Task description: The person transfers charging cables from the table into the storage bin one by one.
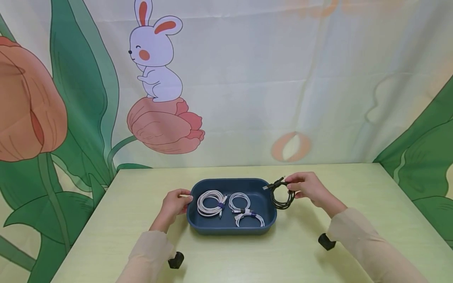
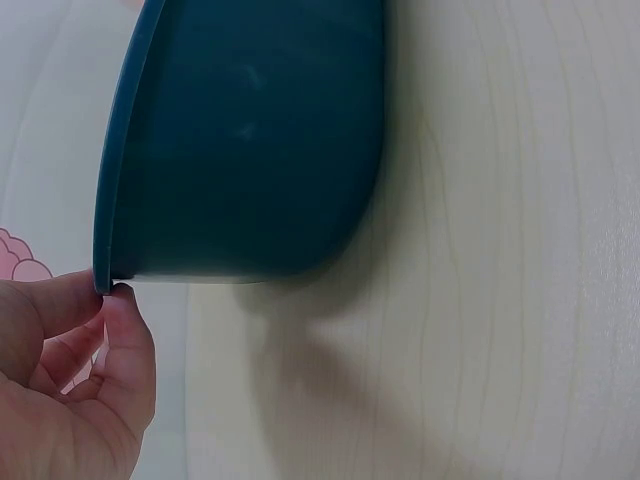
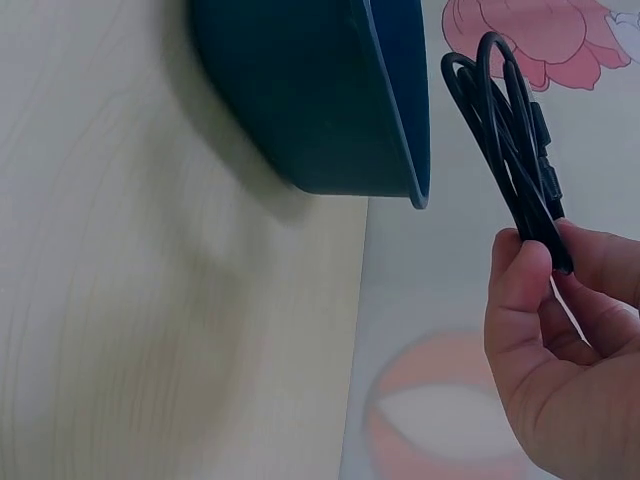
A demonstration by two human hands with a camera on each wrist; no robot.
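Observation:
A dark blue oblong tray point(image 1: 231, 231) stands on the table. My left hand point(image 1: 175, 205) pinches the rim at its left end between thumb and fingers, as the left wrist view also shows at the tray's edge point(image 2: 104, 220). In my right hand point(image 1: 308, 189) is a coiled black USB cable point(image 1: 282, 205), held by thumb and fingertips at the tray's right end, above the rim. The right wrist view shows that coil point(image 3: 505, 140) apart from the tray wall. Inside the tray lie a thick white coiled cable point(image 1: 201, 210) and two smaller white coiled cables point(image 1: 231, 202), with dark ties.
The pale wood-grain table point(image 1: 247, 259) reaches back to a printed cloth point(image 1: 240, 98) with a rabbit and tulips. A black wrist device point(image 1: 176, 260) is under the left sleeve, and another point(image 1: 326, 241) is by the right sleeve.

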